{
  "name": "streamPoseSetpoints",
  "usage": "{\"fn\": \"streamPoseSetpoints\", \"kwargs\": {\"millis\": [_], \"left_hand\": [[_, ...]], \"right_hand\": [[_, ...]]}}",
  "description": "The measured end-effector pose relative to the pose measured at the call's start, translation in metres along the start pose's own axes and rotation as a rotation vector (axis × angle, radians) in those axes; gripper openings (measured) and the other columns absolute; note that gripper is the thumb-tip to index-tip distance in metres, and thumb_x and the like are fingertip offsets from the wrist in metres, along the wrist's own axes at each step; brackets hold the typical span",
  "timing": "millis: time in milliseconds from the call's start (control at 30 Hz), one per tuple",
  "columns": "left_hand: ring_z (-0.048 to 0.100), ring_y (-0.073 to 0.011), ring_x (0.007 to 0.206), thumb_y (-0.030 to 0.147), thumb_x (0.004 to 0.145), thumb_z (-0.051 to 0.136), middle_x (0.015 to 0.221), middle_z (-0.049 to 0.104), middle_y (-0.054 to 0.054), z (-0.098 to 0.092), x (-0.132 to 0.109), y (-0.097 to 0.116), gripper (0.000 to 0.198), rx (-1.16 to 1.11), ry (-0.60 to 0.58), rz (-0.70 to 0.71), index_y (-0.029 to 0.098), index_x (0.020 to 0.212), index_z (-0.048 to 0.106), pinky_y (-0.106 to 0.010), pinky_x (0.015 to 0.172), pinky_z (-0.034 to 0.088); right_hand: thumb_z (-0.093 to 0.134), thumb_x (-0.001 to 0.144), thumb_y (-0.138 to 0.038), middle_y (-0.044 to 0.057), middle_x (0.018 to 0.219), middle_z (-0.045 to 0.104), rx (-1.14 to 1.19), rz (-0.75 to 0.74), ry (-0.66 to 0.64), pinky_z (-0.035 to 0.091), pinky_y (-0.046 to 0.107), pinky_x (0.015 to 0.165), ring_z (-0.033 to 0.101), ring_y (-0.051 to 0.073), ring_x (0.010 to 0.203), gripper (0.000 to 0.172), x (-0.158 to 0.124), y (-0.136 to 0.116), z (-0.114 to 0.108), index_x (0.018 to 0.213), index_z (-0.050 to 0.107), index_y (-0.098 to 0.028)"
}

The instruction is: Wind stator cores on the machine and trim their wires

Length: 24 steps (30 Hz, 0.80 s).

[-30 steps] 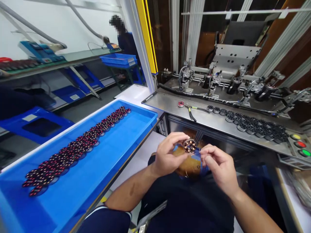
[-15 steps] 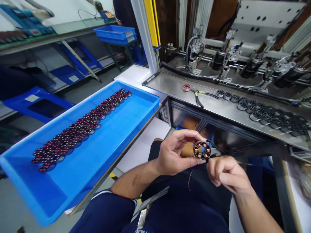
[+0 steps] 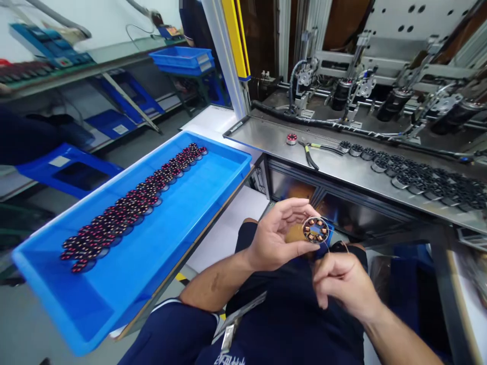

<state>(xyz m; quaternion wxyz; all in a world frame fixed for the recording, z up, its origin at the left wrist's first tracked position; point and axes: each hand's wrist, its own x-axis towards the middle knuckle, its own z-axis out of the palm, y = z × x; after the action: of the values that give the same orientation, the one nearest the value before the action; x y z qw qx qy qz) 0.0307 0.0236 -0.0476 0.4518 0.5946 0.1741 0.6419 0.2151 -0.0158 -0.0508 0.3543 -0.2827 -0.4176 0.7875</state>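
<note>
Back bench: at the far left, a long bench (image 3: pixel 114 66) carries a blue device (image 3: pixel 47 48); a blue stool (image 3: pixel 45 170) stands in front.
Big tray: a wide blue tray (image 3: pixel 190 197) lies slantwise, with a long, crowded band of finished-looking rings (image 3: pixel 139 203), dark with red and copper marks, running along it.
Small bin: a blue bin (image 3: pixel 180 63) sits on a stand behind the tray; beside it, cut by the top edge, is a co-worker (image 3: pixel 198 23) in dark clothes.
Post: a yellow strip (image 3: pixel 236 38) runs up a pale upright.
Left hand: the left hand (image 3: pixel 272 235) has thumb and fingers closed on the edge of a coil ring (image 3: pixel 306 237), the palm hollow.
Coil ring: held over the lap, its face with copper windings turned to the camera.
Counter: on the metal counter (image 3: pixel 266 131) lie a red ring (image 3: pixel 291 139) and, just beside it, pliers (image 3: pixel 311 156) with their handles spread.
Right hand: the right hand (image 3: pixel 344 281) is below the coil ring, fingers curled toward the thumb; thin wire (image 3: pixel 328 247) shows just above, but I cannot tell whether they pinch it.
Machine: metal clamps and black cylinders (image 3: pixel 394 105) stand behind the counter.
Black rings: many bare black rings (image 3: pixel 437 180) crowd the counter's right part.
</note>
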Motion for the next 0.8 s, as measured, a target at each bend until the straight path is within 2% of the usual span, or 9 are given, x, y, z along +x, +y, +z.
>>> {"fn": "streamPoseSetpoints", "kwargs": {"millis": [67,133,233,333,467,633,733,800], "left_hand": [[0.072,-0.0157,0.103,0.005,0.077,0.080,0.120,0.070,-0.007,0.000,-0.002,0.002,0.074,-0.064,-0.037,-0.074,0.028,0.140,0.050,-0.026,0.093,0.059],[0.073,-0.0158,0.104,0.003,0.080,0.077,0.126,0.069,-0.009,0.000,-0.005,0.004,0.072,-0.101,-0.077,-0.138,0.029,0.141,0.048,-0.026,0.093,0.059],[0.071,-0.0170,0.111,0.003,0.085,0.070,0.132,0.068,-0.010,0.003,-0.009,0.006,0.067,-0.119,-0.119,-0.204,0.030,0.142,0.048,-0.027,0.097,0.057],[0.070,-0.0168,0.112,0.002,0.080,0.076,0.132,0.068,-0.010,0.008,-0.012,0.004,0.073,-0.135,-0.096,-0.223,0.030,0.142,0.049,-0.026,0.099,0.056],[0.072,-0.0120,0.094,0.000,0.067,0.086,0.114,0.071,-0.004,0.013,-0.013,-0.001,0.079,-0.193,-0.002,-0.194,0.029,0.134,0.055,-0.019,0.082,0.059],[0.074,-0.0131,0.091,0.003,0.073,0.082,0.117,0.073,-0.006,0.013,-0.008,0.004,0.060,-0.316,0.045,-0.336,0.026,0.125,0.062,-0.024,0.084,0.061],[0.075,-0.0149,0.090,0.009,0.077,0.081,0.118,0.075,-0.010,0.015,-0.006,0.008,0.044,-0.327,0.038,-0.469,0.020,0.118,0.069,-0.025,0.087,0.060],[0.075,-0.0155,0.091,0.014,0.078,0.081,0.119,0.075,-0.011,0.017,-0.006,0.008,0.045,-0.297,0.039,-0.510,0.020,0.121,0.070,-0.026,0.087,0.060]], "right_hand": [[0.080,0.079,-0.050,0.005,0.062,0.071,-0.067,-0.084,0.026,0.048,0.022,0.048,0.062,0.012,0.048,0.034,0.002,-0.016,-0.006,0.082,0.075,-0.016],[0.072,0.083,-0.057,0.005,0.063,0.069,-0.114,-0.131,0.070,0.047,0.023,0.050,0.060,0.012,0.051,0.042,0.004,-0.032,-0.006,0.080,0.074,-0.015],[0.073,0.086,-0.044,0.001,0.057,0.063,-0.167,-0.081,0.137,0.041,0.021,0.049,0.052,0.008,0.048,0.034,0.006,-0.045,0.000,0.068,0.066,-0.016],[0.073,0.087,-0.040,-0.002,0.055,0.061,-0.181,-0.077,0.163,0.038,0.022,0.051,0.050,0.008,0.048,0.033,0.007,-0.040,0.004,0.065,0.063,-0.017],[0.069,0.090,-0.038,-0.002,0.056,0.061,-0.230,-0.146,0.131,0.039,0.023,0.057,0.051,0.009,0.054,0.030,0.003,-0.026,0.000,0.068,0.064,-0.019],[0.066,0.093,-0.034,-0.002,0.060,0.060,-0.347,-0.236,0.118,0.041,0.025,0.060,0.053,0.010,0.059,0.029,-0.003,-0.015,-0.006,0.069,0.063,-0.019],[0.065,0.094,-0.034,-0.002,0.059,0.060,-0.410,-0.252,0.183,0.041,0.024,0.058,0.052,0.010,0.057,0.030,-0.003,-0.008,-0.006,0.068,0.062,-0.019],[0.064,0.094,-0.034,-0.002,0.059,0.060,-0.434,-0.267,0.227,0.042,0.024,0.058,0.053,0.010,0.057,0.030,-0.002,-0.004,-0.005,0.068,0.061,-0.019]]}}
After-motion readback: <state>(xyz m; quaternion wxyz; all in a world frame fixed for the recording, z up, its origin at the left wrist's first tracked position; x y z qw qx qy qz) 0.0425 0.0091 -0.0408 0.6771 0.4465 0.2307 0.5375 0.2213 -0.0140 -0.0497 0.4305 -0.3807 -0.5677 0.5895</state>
